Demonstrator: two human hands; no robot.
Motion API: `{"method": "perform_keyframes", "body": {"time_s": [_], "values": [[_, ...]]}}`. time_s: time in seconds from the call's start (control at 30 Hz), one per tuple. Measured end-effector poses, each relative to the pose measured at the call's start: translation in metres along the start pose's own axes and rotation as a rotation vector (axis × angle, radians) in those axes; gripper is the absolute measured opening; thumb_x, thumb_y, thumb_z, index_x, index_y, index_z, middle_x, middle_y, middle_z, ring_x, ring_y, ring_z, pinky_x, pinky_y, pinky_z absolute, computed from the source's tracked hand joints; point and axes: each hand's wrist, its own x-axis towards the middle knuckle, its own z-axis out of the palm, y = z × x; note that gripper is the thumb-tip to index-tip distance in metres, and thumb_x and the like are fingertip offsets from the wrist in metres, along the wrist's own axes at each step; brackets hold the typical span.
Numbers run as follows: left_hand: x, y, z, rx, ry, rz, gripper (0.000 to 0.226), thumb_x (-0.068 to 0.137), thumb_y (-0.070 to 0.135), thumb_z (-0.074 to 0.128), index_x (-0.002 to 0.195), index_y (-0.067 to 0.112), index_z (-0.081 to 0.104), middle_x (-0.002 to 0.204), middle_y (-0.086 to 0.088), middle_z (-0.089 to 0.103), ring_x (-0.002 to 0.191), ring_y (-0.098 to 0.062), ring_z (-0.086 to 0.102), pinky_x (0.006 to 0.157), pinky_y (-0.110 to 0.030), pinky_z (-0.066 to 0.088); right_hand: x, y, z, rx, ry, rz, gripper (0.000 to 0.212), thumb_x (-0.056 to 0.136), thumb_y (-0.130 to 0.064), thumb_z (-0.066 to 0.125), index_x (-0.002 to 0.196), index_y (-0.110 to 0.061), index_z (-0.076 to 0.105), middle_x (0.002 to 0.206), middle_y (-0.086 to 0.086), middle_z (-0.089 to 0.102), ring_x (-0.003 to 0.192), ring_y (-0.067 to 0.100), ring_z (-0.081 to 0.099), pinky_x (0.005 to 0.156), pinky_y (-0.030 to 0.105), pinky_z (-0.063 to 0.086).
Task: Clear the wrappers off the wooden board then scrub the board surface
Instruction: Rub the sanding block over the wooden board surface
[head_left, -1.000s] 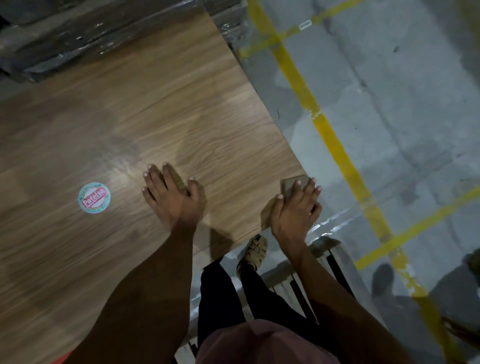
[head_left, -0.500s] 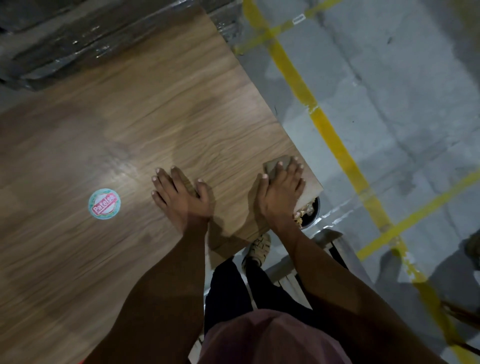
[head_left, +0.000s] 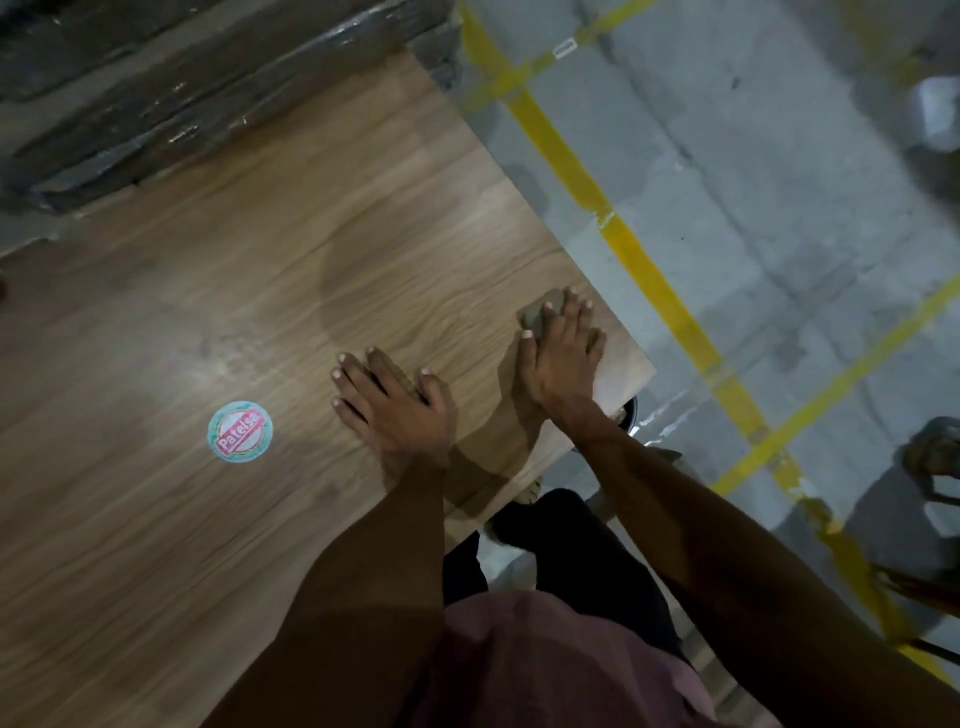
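A large wooden board with a wood-grain face fills the left and middle of the view. My left hand lies flat on it with fingers spread, holding nothing. My right hand presses a small grey-brown scrub pad flat against the board near its right corner; only the pad's far end shows past my fingers. A round teal and red sticker is stuck on the board left of my left hand. No wrappers show on the board.
Plastic-wrapped stacked boards lie along the far edge. To the right is grey concrete floor with yellow tape lines. A dark round container sits under the board's right corner. My legs stand below the near edge.
My right hand has slid the pad from the board's corner edge inward and away from me. My left hand stays flat in place on the board.
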Motion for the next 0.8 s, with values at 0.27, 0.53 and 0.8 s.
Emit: {"method": "perform_keyframes", "body": {"time_s": [0.27, 0.53, 0.8], "values": [[0.002, -0.001, 0.002, -0.005, 0.038, 0.012, 0.07, 0.099, 0.051, 0.038, 0.155, 0.009, 0.037, 0.165, -0.022, 0.027, 0.154, -0.038, 0.024, 0.123, -0.054, 0.019, 0.04, -0.012, -0.009, 0.04, 0.037, 0.051, 0.062, 0.102, -0.043, 0.033, 0.155, -0.011, 0.036, 0.172, 0.012, 0.011, 0.159, 0.033, 0.005, 0.123, 0.059, 0.004], [0.001, -0.002, 0.001, -0.025, 0.044, 0.008, 0.069, 0.096, 0.052, 0.046, 0.153, 0.013, 0.041, 0.163, -0.02, 0.03, 0.152, -0.038, 0.027, 0.121, -0.052, 0.019, 0.031, -0.039, 0.01, -0.087, -0.031, -0.148, 0.068, 0.099, -0.046, 0.026, 0.154, -0.008, 0.039, 0.169, 0.018, 0.018, 0.156, 0.04, 0.015, 0.121, 0.062, 0.014], [0.072, 0.014, -0.014, -0.011, 0.094, -0.126, 0.049, 0.091, 0.049, 0.051, 0.126, 0.014, 0.055, 0.127, -0.018, 0.053, 0.114, -0.037, 0.051, 0.096, -0.047, 0.039, 0.084, -0.04, -0.008, -0.02, 0.027, -0.018, 0.06, 0.106, -0.04, 0.037, 0.158, -0.01, 0.033, 0.172, 0.015, 0.01, 0.158, 0.038, 0.006, 0.124, 0.061, 0.006]]}}
